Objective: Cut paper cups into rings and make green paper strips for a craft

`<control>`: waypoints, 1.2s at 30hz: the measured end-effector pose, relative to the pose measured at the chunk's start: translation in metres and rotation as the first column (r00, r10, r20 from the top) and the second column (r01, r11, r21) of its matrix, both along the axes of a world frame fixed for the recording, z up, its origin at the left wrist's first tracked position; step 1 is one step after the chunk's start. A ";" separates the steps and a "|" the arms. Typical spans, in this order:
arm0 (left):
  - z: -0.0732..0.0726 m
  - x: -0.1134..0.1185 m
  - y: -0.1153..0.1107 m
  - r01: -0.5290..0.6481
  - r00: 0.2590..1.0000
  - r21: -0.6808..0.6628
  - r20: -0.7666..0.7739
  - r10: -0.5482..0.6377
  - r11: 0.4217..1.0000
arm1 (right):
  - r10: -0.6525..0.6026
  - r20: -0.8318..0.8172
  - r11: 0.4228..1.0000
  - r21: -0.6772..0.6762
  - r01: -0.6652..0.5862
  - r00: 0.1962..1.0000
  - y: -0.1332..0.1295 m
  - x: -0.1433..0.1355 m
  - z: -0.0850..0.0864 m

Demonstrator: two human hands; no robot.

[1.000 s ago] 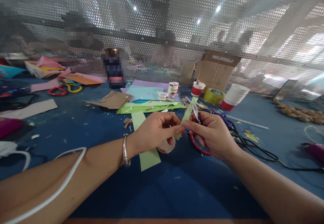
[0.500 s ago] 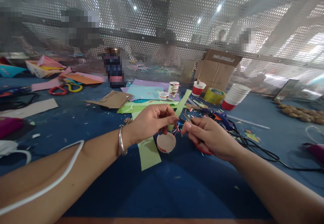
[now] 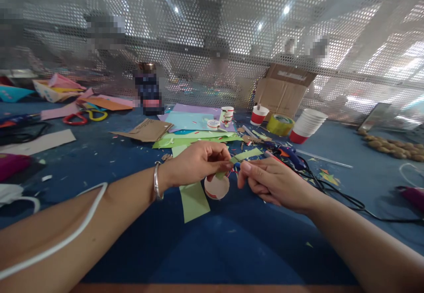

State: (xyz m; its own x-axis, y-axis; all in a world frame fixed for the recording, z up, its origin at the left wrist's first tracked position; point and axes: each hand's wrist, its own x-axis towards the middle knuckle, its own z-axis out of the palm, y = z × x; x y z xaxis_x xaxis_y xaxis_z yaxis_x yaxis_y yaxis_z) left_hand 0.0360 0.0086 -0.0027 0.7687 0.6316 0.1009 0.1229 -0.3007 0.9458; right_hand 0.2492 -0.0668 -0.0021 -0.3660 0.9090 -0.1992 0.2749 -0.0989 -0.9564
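Near the middle of the view, my left hand [image 3: 202, 163] pinches a narrow light green paper strip [image 3: 247, 154], which slants away to the right. My right hand [image 3: 268, 178] is closed just right of it, with a thin metal tool [image 3: 236, 158] showing at its fingertips against the strip; the rest of the tool is mostly hidden. Below my left fingertips a round, shallow cup piece [image 3: 217, 188] lies on the blue table. A wider green paper piece [image 3: 195, 202] lies to its left, partly beneath my left wrist.
Behind my hands are coloured paper sheets [image 3: 188, 118], a small decorated cup [image 3: 227, 115], yellow tape [image 3: 280, 125] and stacked cups [image 3: 307, 126]. A glue gun [image 3: 293, 157] with black cable lies right. Red-and-yellow-handled scissors [image 3: 75, 118] lie left.
The green strip has swung from nearly upright to a low slant toward the right. My right hand has turned slightly, and the red handle below it no longer shows there.
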 end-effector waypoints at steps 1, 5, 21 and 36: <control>0.000 0.000 0.000 0.006 1.000 0.003 -0.001 -0.006 1.000 | 0.005 0.006 1.000 0.000 -0.005 1.000 0.000 0.000 0.000; 0.001 0.000 0.000 0.020 1.000 0.023 -0.018 -0.020 1.000 | 0.022 0.020 1.000 0.003 -0.022 1.000 0.001 0.001 -0.001; 0.000 -0.001 -0.001 -0.001 1.000 -0.011 -0.016 0.001 1.000 | -0.063 -0.006 0.998 0.020 0.063 0.998 0.002 -0.001 -0.001; -0.005 0.006 -0.007 -0.083 0.996 -0.133 0.023 0.087 0.988 | -0.308 -0.064 0.905 0.287 0.313 0.949 0.008 -0.002 -0.009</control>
